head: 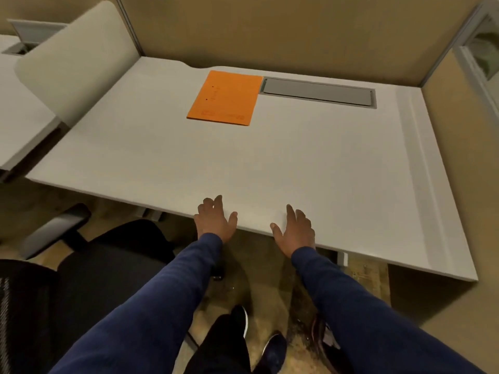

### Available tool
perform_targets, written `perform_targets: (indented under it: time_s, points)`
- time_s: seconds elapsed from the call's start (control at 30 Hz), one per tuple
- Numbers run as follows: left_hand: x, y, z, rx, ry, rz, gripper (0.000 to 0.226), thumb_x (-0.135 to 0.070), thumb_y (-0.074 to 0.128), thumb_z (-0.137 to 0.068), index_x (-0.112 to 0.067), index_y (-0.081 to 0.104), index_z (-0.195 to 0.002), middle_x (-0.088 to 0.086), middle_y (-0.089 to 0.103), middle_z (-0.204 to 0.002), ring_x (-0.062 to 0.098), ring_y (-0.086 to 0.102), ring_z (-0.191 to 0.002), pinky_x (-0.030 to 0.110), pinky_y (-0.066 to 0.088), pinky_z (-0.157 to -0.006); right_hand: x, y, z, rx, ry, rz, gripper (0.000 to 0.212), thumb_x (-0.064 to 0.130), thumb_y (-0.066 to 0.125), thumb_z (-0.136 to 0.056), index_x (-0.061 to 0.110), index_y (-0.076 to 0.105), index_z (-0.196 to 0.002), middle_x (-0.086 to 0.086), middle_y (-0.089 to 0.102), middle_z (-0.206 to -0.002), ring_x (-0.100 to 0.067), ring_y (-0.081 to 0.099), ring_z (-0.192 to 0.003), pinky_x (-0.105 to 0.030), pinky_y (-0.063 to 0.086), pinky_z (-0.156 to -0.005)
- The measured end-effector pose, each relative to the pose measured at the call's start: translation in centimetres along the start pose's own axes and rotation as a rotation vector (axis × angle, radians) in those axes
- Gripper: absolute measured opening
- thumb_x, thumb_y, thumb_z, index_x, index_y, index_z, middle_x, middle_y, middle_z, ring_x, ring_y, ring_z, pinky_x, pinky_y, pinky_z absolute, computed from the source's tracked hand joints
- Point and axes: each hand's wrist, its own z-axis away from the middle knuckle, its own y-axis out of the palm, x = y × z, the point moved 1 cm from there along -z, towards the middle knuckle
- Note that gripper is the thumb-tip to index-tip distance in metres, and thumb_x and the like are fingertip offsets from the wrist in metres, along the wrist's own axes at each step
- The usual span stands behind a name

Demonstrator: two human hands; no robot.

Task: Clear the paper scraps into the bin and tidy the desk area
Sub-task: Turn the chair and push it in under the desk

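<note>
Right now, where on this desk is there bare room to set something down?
Most of the desk is bare: the wide stretch between the orange folder at the back and the left hand and right hand at the front edge. The back is taken by the folder and the grey cable flap.

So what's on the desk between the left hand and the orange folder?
Nothing: in the head view only bare white desk lies between the left hand and the orange folder.

Office cubicle, white desk [270, 163], tan partition walls [270, 31], mesh chair [81, 279]
</note>
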Motion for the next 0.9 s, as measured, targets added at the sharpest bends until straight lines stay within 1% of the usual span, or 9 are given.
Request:
perform_targets:
  time_s: [0.17, 0.37, 0.5, 0.7, 0.9]
  points:
    - [0.8, -0.5, 3.7, -0.02, 0.02, 0.007, 0.067, -0.051, 0.049, -0.095, -0.018, 0.031, -0.151, 0.012, 0.04, -0.145, 0.031, 0.041, -0.13, 0.045, 0.036, -0.104, -0.5, 0.9, 3.8, -0.027, -0.008, -0.019, 0.078, 0.059, 0.043, -0.098, 0.021, 0.015, -0.16, -0.013, 0.026, -0.162, -0.034, 0.032, -0.144, -0.048, 0.034, -0.115]
    - [2.8, -0.2, 7.1, -0.001, 0.063, 0.037, 0.067, -0.051, 0.051, -0.094, -0.018, 0.033, -0.149, 0.013, 0.04, -0.144, 0.031, 0.04, -0.129, 0.046, 0.036, -0.105, 0.0, 2.5, 8.4, -0.063, 0.045, -0.037, 0.075, 0.057, 0.047, -0.097, 0.02, 0.021, -0.158, -0.013, 0.032, -0.158, -0.034, 0.035, -0.143, -0.051, 0.037, -0.113]
    - [4.7, -0.4, 9.0, 0.006, 0.119, 0.049, 0.063, -0.05, 0.051, -0.094, -0.017, 0.036, -0.146, 0.013, 0.04, -0.143, 0.032, 0.041, -0.128, 0.046, 0.036, -0.105, 0.5, 4.2, 11.8, -0.096, 0.082, -0.057, 0.075, 0.055, 0.048, -0.098, 0.021, 0.019, -0.158, -0.013, 0.027, -0.16, -0.033, 0.031, -0.144, -0.048, 0.034, -0.115]
    - [10.2, -1.1, 13.1, 0.002, 0.218, 0.049, 0.065, -0.05, 0.052, -0.093, -0.02, 0.034, -0.147, 0.012, 0.039, -0.144, 0.031, 0.041, -0.128, 0.046, 0.036, -0.106, 3.5, 8.4, 19.1, -0.164, 0.159, -0.122, 0.075, 0.054, 0.049, -0.097, 0.022, 0.02, -0.158, -0.013, 0.028, -0.16, -0.034, 0.031, -0.145, -0.049, 0.033, -0.115]
    - [15.5, -2.1, 17.1, 0.016, 0.254, 0.032, 0.063, -0.05, 0.053, -0.093, -0.021, 0.035, -0.146, 0.011, 0.04, -0.143, 0.031, 0.04, -0.128, 0.046, 0.034, -0.107, 6.7, 12.0, 25.4, -0.209, 0.164, -0.161, 0.075, 0.054, 0.051, -0.096, 0.021, 0.023, -0.157, -0.013, 0.033, -0.157, -0.034, 0.035, -0.141, -0.047, 0.034, -0.112]
